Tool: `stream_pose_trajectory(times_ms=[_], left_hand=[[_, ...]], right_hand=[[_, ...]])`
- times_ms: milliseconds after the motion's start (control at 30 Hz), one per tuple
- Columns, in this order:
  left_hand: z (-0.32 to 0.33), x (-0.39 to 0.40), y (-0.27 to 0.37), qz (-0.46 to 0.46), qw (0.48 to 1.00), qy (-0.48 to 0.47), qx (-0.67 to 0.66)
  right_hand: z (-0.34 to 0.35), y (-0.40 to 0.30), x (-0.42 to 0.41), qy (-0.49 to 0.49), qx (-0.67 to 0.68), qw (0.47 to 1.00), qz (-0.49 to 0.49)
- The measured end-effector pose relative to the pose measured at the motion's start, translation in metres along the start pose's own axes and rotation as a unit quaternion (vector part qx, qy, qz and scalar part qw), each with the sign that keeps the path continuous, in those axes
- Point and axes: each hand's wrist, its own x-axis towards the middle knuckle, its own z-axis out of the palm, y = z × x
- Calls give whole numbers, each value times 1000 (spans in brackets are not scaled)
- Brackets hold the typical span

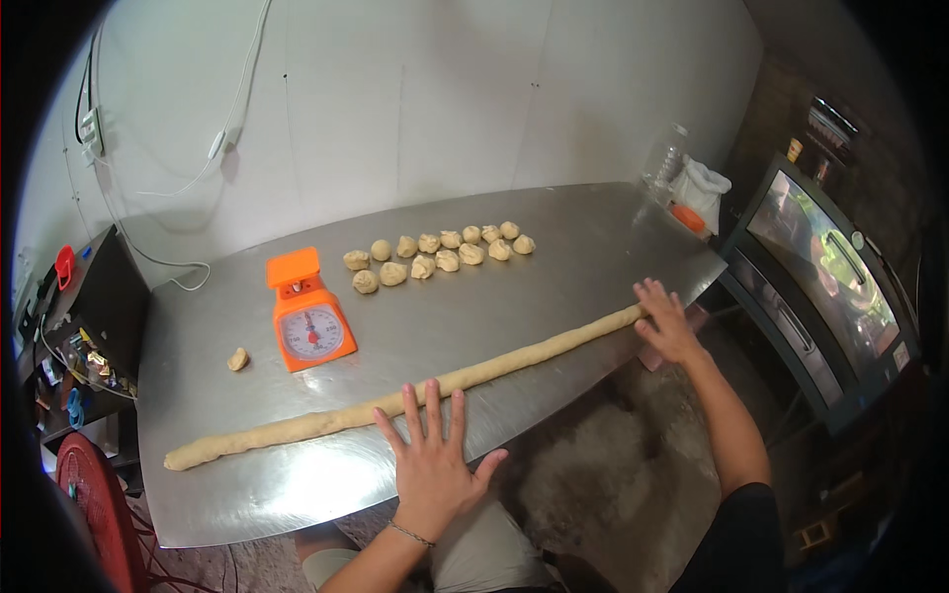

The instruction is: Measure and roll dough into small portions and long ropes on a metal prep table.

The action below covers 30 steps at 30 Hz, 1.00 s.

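Observation:
A long rope of dough (511,362) runs slantwise across the stainless steel table (245,296), from the near left to the right edge. My left hand (434,452) lies over the rope's middle with its fingers spread, the fingertips resting on the dough. At the rope's right end is my right hand (665,322), its fingers apart and touching or just beside the tip. Neither hand grips anything. Beyond the rope stands an orange dial kitchen scale (315,326) with nothing on its pan. Two rows of dough balls (447,260) sit farther back.
A small dough scrap (238,359) lies left of the scale. Clear plastic bottles (662,163) and a white sack (699,194) stand at the far right corner, near an oven-like cabinet (815,296). At left are a black shelf (111,311) and a red plastic chair (96,511).

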Motion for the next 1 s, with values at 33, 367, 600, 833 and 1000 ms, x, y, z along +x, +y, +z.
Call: stream_pose_trajectory(times_ms=[33, 367, 600, 833, 1000], left_hand=[[-1, 0, -1, -1, 1000, 0, 3], [-7, 8, 5, -7, 997, -54, 54], [-7, 8, 10, -41, 991, -93, 84], [-5, 11, 12, -39, 989, -102, 101], [-4, 9, 11, -45, 991, -84, 97]], right_hand=[[-4, 8, -1, 39, -6, 999, 32], [52, 55, 80, -34, -49, 995, 85], [61, 58, 187, -45, -36, 988, 146], [73, 76, 195, 66, 7, 994, 87], [59, 79, 129, 12, 22, 1000, 14]])
